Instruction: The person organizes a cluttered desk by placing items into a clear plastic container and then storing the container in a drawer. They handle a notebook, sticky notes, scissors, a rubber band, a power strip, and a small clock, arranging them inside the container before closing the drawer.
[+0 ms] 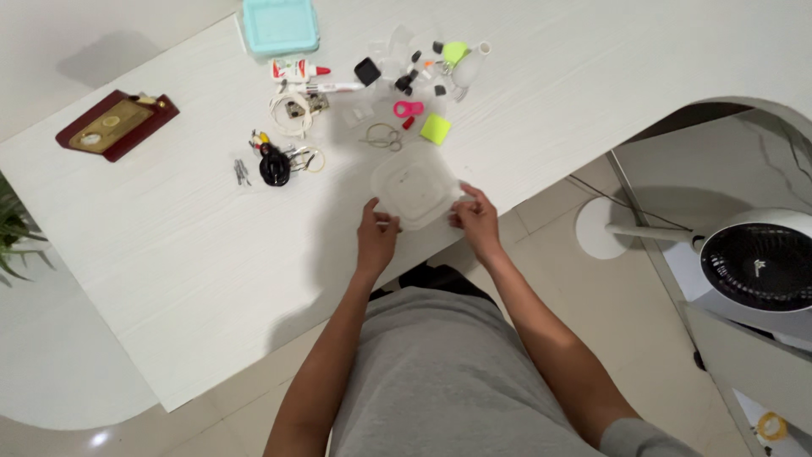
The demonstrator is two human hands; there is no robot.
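Two hands hold a clear square plastic container lid [414, 193] at the near edge of the white wooden table [169, 254].

The left hand [375, 237] pinches its near-left corner; the right hand [476, 222] pinches its right edge. Small clutter, including a yellow-green sticky-note pad [436, 129], lies just beyond.

Not much packaging here — a clear square plastic container [414, 189] near the front edge of the white table [169, 254], with a hand on each side of it. Up at the far edge sits a teal lidded box [280, 24], and just below it a small white tube [292, 69] with a red cap and a colourful label.
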